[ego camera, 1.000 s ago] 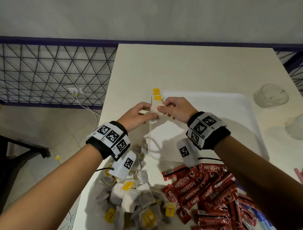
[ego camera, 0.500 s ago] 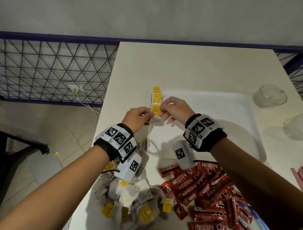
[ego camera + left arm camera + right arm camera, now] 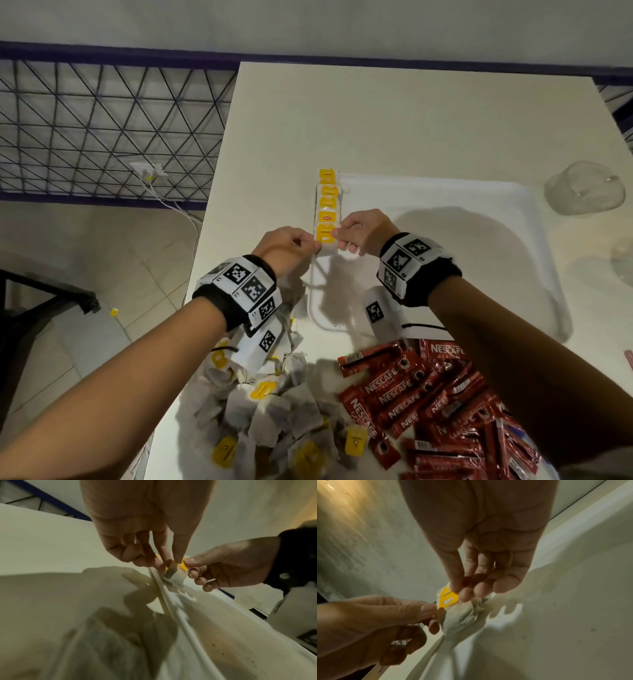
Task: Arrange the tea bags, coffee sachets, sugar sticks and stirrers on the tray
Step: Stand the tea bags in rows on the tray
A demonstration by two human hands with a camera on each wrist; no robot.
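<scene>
A row of tea bags (image 3: 328, 202) with yellow tags lies along the left rim of the white tray (image 3: 445, 185). At the near end of that row, both hands hold one tea bag (image 3: 325, 235). My left hand (image 3: 308, 241) pinches its left side and my right hand (image 3: 342, 231) pinches its right side by the yellow tag (image 3: 448, 599). In the left wrist view the left hand (image 3: 171, 563) holds the bag (image 3: 176, 574) just over the tray rim (image 3: 171, 608). The right wrist view shows the right hand (image 3: 460, 592) on the tag, the paper bag (image 3: 462, 616) resting on the tray.
A loose pile of tea bags (image 3: 270, 421) lies at the table's near left corner, beside a heap of red coffee sachets (image 3: 428, 394). Two upturned clear cups (image 3: 582, 192) (image 3: 623, 260) stand right of the tray. The table's left edge drops to a tiled floor.
Both hands have brought the tea bag down from above the tray to the near end of the row. Its yellow tag now lies flat on top.
</scene>
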